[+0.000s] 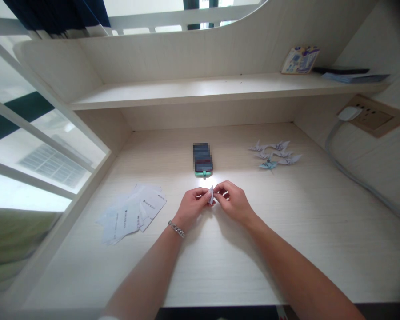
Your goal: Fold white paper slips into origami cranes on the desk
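Paper point(211, 194), small and part folded, sits just in front of the phone point(203, 159), pinched tight in the grip of the left hand point(193, 205) and the right hand point(235, 202). Right of the phone lie finished cranes point(273, 154). Left of it, flat sheets point(133, 212) are not folded yet.

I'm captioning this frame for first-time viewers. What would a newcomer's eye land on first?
First the left hand and right hand, meeting at the middle of the desk and pinching a small folded paper between them. Just behind it lies a phone with bright light at its near end. Farther right sits a cluster of paper cranes; to the left, a fan of white slips.
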A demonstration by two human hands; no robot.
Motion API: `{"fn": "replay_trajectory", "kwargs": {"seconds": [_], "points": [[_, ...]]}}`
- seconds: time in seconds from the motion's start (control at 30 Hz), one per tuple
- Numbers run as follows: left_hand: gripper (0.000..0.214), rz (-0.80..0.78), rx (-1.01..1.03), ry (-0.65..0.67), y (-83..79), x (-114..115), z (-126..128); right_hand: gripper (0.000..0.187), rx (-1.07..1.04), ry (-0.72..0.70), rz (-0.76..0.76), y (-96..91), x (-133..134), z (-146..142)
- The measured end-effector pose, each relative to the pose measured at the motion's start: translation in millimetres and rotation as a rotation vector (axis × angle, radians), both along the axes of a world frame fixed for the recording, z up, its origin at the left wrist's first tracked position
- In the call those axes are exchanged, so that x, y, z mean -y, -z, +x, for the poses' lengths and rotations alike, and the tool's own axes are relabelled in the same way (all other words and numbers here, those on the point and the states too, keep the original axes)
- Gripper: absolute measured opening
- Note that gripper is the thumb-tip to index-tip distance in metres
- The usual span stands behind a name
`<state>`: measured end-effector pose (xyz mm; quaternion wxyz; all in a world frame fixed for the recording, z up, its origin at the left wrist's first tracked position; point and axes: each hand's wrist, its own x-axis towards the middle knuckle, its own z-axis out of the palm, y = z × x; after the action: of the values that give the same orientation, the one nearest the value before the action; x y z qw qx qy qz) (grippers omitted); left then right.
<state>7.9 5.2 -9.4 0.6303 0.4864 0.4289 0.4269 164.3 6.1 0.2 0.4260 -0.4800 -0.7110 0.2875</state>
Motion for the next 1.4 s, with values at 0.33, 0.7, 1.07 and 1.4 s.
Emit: {"fn": "replay_trajectory", "kwargs": {"seconds": [0.33, 0.7, 1.07, 1.4], "points": [[0.027, -0.013, 0.024, -0.005, -0.4, -0.6, -1.8, 0.008, 0.116, -0.008, 0.133, 0.2, 3.7, 0.2], [0.019, -0.069, 0.195, -0.016, -5.0, 1.2, 0.2, 0.018, -0.039, -0.081, 0.178, 4.0, 0.5, 1.8], [0.020, -0.056, 0.171, -0.086, -4.7, 2.2, 4.3, 0.019, 0.052, -0.045, 0.196, 0.4, 2.4, 4.4], [0.025, 0.013, 0.097, -0.173, -2.2, 4.5, 10.1, 0.017, 0.035, 0.004, 0.168, -0.8, 4.9, 0.3]]}}
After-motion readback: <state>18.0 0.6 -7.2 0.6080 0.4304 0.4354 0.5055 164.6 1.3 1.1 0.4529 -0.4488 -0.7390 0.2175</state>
